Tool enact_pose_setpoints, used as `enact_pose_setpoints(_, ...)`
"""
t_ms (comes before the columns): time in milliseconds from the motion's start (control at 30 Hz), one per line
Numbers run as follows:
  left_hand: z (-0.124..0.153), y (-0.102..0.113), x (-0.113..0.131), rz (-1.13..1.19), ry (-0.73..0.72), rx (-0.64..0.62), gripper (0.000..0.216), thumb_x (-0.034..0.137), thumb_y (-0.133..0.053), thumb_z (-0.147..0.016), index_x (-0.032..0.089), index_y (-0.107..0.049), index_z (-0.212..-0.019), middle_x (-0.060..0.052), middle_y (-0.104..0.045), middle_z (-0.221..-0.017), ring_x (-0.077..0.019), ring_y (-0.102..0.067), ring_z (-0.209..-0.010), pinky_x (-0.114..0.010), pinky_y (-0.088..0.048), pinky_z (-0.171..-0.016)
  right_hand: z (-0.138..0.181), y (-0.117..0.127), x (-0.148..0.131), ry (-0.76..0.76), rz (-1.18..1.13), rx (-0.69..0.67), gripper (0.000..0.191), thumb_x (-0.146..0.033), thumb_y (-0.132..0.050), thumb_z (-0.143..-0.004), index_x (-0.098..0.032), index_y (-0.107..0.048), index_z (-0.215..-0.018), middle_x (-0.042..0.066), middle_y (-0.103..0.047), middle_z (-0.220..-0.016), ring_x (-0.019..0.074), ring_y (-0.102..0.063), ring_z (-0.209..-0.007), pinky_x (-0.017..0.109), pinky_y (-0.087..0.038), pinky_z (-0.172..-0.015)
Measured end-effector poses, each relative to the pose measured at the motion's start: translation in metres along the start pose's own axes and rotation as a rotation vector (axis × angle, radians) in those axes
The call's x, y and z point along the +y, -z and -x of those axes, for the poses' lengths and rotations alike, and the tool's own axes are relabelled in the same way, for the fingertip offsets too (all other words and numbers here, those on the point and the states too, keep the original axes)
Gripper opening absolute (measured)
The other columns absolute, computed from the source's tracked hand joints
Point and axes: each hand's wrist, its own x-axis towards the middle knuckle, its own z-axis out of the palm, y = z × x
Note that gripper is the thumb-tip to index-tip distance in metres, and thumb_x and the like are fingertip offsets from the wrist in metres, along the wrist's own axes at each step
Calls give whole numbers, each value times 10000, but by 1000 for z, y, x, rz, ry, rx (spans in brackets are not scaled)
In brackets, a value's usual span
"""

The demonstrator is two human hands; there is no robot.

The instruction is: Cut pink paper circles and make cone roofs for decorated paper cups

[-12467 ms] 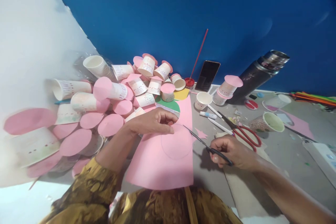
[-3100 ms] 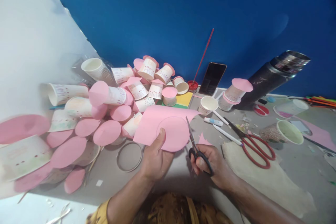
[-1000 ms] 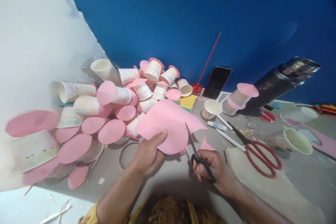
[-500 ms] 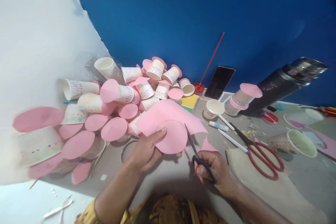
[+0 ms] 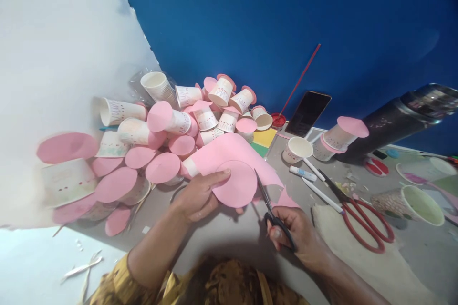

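My left hand (image 5: 200, 194) pinches a round pink paper disc (image 5: 238, 185) by its left edge, thumb on top and fingers underneath. A pair of small black-handled scissors (image 5: 274, 221) is in my right hand (image 5: 291, 231), its blades pointing up and away along the disc's right edge. Whether the blades touch the paper I cannot tell. Behind the disc lies a larger pink paper sheet (image 5: 229, 147) with a curved edge. A jagged pink scrap (image 5: 286, 198) rests just beyond the scissors.
Paper cups with pink discs (image 5: 175, 121) are heaped at the left and back. On the right are large red-handled scissors (image 5: 368, 224), a white marker (image 5: 324, 195), a glue stick (image 5: 302, 173), a cloth (image 5: 343, 243), a phone (image 5: 308, 113) and a dark flask (image 5: 397, 119).
The view has turned slightly, so most things sit further right. Both hands keep their hold on the disc and the scissors, with hardly any movement between them.
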Motion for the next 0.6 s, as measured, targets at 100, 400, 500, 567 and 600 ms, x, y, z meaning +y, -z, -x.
enact_pose_setpoints(100, -1, -4, 1, 60, -51, 25, 445, 437, -681, -881, 20, -741, -1025, -193, -785, -781, -249, -718, -544, -308, -565, -513, 1, 0, -1, -4, 1, -4, 504, -657, -780, -648, -205, -559, -660, -36, -535, -519, 111, -481, -477, 237, -413, -496)
enact_pose_setpoints(400, -2, -8, 3, 132, -63, -69, 397, 376, -699, -880, 19, -743, -1048, -186, -784, -783, -277, -738, -591, -365, -620, -558, 2, 0, -4, 0, 28, 4, 491, -638, -791, -640, -201, -566, -659, -38, -536, -510, 103, -464, -475, 232, -378, -487)
enact_pose_setpoints(500, -1, -7, 3, 129, -52, -48, 398, 369, -697, -879, 17, -743, -1060, -181, -785, -799, -275, -735, -578, -371, -621, -546, 2, 0, -5, -19, 5, 11, 494, -640, -791, -636, -205, -558, -653, -43, -527, -509, 99, -446, -467, 238, -401, -488)
enact_pose_setpoints(567, -2, -6, 2, 115, -43, -35, 409, 371, -694, -881, 12, -739, -1071, -180, -781, -791, -281, -734, -573, -383, -623, -546, 2, 0, -6, -26, 0, 13, 504, -647, -796, -626, -207, -551, -644, -45, -521, -506, 97, -434, -462, 242, -413, -487)
enact_pose_setpoints(600, -2, -5, 1, 112, -40, -29, 413, 372, -694, -881, 11, -737, -1077, -181, -781, -794, -285, -733, -571, -390, -623, -544, 2, 0, -6, -28, 1, 14, 511, -650, -801, -619, -209, -545, -637, -45, -518, -504, 97, -431, -460, 242, -412, -484)
